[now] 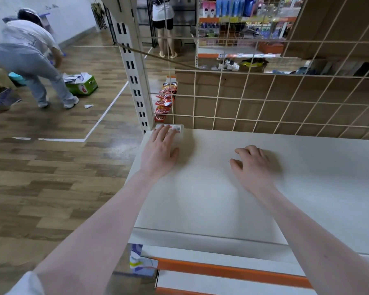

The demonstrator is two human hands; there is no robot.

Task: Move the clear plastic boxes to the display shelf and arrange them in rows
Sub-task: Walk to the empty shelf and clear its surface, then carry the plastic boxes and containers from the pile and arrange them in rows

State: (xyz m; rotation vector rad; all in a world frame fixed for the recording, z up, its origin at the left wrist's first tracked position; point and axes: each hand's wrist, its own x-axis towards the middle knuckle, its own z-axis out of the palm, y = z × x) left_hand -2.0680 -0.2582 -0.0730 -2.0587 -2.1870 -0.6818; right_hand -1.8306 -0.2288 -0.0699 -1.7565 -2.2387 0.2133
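One clear plastic box (pixel 178 131) with a red and white label lies flat in the far left corner of the white display shelf (pixel 307 177), against the wire grid back. My left hand (pixel 160 150) rests palm down on top of it, fingers spread over its lid and the thumb out to the right. My right hand (pixel 254 165) hovers over or rests on the bare shelf to the right, fingers curled loosely, holding nothing. No other clear box shows on the shelf.
A wire grid panel (pixel 254 103) backs the shelf and a slotted upright post (pixel 134 81) stands at its left corner. Red snack packets (pixel 165 99) hang beyond the post. Lower orange-edged shelves (pixel 222 271) sit below. A person (pixel 30 56) bends over a green carton (pixel 81 84) on the wooden floor.
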